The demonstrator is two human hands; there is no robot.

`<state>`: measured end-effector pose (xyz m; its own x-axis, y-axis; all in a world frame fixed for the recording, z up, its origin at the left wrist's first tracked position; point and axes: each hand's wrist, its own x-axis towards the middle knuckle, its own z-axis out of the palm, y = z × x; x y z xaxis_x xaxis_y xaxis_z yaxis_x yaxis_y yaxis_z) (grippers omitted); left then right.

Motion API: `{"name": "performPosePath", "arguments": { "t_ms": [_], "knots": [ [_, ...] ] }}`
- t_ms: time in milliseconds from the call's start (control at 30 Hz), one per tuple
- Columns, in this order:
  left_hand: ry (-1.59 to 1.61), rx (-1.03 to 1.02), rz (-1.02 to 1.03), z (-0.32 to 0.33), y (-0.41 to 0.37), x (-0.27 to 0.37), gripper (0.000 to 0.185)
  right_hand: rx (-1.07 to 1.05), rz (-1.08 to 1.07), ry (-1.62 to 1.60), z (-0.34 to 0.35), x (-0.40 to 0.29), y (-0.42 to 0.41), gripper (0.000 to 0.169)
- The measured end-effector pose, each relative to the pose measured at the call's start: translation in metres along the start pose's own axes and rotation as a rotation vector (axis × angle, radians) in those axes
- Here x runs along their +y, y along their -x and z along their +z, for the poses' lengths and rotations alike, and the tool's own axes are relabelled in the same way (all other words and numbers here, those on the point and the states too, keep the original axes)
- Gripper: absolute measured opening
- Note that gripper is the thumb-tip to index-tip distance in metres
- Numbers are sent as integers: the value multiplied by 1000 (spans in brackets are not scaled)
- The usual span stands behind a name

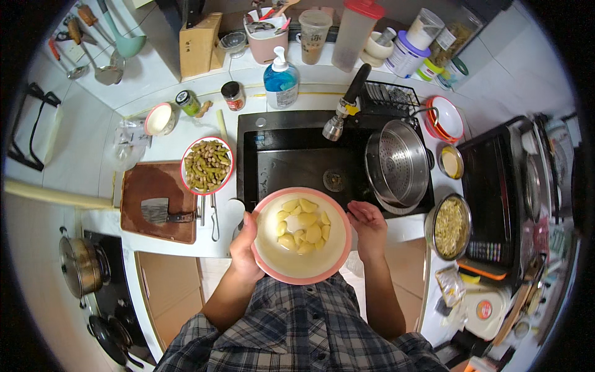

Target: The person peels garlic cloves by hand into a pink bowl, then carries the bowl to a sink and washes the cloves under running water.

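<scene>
My left hand (246, 251) grips the left side of a cream bowl (274, 262) with a pink rim, thumb over the edge. Pale yellow chunks (307, 219), which look like peeled potato, lie inside. The bowl is held before my body, over the front edge of the black sink (293, 169). At the bowl's right rim is my right hand (372, 228), its fingers bent towards the bowl. Whether they touch or hold the rim is not clear. A steel colander (399, 162) leans in the sink's right part, under the faucet (341, 111).
A cleaver (155, 210) lies on the brown cutting board (135, 186) at left. Soybean pods fill a red-rimmed bowl (188, 186) touching the board. On the right counter stand a bowl of bean sprouts (449, 228) and a black microwave (485, 181). Pots (81, 265) sit on the stove.
</scene>
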<state>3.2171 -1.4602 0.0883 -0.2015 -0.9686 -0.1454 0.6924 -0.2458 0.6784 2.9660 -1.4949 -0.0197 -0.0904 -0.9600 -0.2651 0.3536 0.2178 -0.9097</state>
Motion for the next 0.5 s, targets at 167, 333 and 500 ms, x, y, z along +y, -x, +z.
{"name": "performPosePath", "arguments": {
  "t_ms": [167, 333, 500],
  "knots": [
    [-83, 18, -61, -10, 15, 23, 70, 231, -513, 193, 51, -28, 70, 45],
    [-251, -65, -106, -17, 27, 21, 65, 36, -740, 883, 126, -86, 139, 12],
    [-274, -210, -191, -1, 33, -8, 60, 226, -465, 1464, 133, -75, 155, 21]
  ]
}}
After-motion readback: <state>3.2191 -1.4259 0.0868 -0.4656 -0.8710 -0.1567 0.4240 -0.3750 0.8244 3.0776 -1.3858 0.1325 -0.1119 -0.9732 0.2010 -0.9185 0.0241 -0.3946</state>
